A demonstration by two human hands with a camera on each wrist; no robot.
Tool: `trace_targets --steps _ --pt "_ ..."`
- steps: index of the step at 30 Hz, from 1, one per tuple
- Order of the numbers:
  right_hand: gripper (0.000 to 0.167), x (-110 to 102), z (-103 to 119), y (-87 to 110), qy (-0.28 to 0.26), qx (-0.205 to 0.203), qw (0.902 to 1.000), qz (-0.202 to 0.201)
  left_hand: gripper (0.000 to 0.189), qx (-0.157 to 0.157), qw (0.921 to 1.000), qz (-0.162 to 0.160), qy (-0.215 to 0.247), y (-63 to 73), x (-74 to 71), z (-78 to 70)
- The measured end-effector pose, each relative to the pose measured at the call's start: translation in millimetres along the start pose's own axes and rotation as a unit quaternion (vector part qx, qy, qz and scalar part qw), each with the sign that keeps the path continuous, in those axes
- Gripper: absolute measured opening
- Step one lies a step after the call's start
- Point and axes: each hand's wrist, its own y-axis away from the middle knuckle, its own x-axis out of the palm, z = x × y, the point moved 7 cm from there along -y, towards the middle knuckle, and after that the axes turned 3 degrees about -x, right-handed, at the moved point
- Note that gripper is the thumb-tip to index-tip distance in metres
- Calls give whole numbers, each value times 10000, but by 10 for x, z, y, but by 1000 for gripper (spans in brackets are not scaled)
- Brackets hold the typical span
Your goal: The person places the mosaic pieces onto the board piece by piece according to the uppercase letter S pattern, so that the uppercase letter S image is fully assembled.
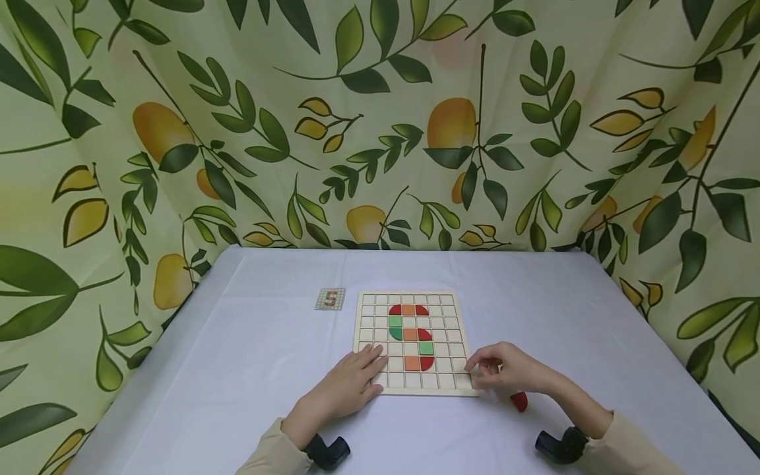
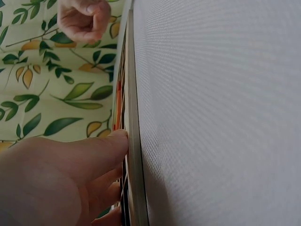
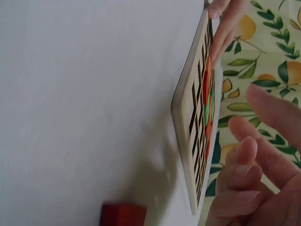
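Observation:
A wooden grid board (image 1: 427, 392) lies on the table, its cells outlined in dark lines. Red rounded pieces (image 1: 426, 363), orange squares (image 1: 411, 363), light green squares (image 1: 425, 348) and one darker green rounded piece (image 1: 395, 334) sit in it, forming an S-like figure. My left hand (image 1: 347, 382) rests on the board's near left part, fingers laid over the grid and thumb at the near edge. Just over the right edge hovers my right hand (image 1: 510, 369), fingers loosely bent, with nothing visible between them. A loose red piece (image 1: 519, 401) lies on the cloth below that hand.
A small card (image 1: 330, 299) with a gridded S picture lies left of the board's far corner. White cloth (image 1: 267, 316) covers the table. A leaf-and-fruit patterned curtain (image 1: 392, 165) hangs behind and at both sides. Black devices (image 1: 561, 446) are strapped at both wrists.

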Motion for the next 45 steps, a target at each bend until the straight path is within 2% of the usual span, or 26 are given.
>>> trace_targets --steps 17,25,32,38,45 --pt "23 -197 -261 299 -155 23 9983 559 54 -7 10000 5 -49 -13 14 5" --pt "24 -257 -355 396 -315 -13 9974 654 54 -32 10000 11 0 -15 13 11" --pt "29 -257 -406 447 -352 -22 9956 869 54 -20 10000 8 11 -7 18 8" --pt "27 -217 -431 476 -619 -122 9917 1122 54 1 10000 -22 -44 -19 23 14" --pt "24 -189 -421 469 -539 -321 9922 1076 54 40 10000 -32 -46 -12 3 2"
